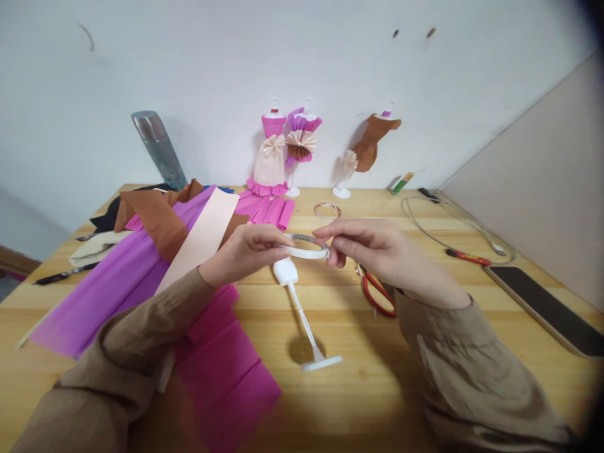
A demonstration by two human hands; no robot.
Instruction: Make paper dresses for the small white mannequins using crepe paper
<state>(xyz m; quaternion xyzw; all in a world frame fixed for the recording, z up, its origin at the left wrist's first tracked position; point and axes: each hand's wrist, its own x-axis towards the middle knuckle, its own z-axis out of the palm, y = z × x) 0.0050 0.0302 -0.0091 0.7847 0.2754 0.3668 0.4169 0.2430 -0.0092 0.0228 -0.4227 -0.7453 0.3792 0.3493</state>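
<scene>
Above the counter [425,390], your left hand [245,251] and right hand [372,248] each pinch the tape roll [306,246]; a loosened grip (either one) could drop it onto the white stand [302,314].

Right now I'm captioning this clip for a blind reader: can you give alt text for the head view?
Two hands, left hand and right hand, hold a roll of tape between them above a wooden table. A white mannequin stand lies below, crepe paper sheets to the left, and three paper-dressed mannequins stand at the wall.
</scene>
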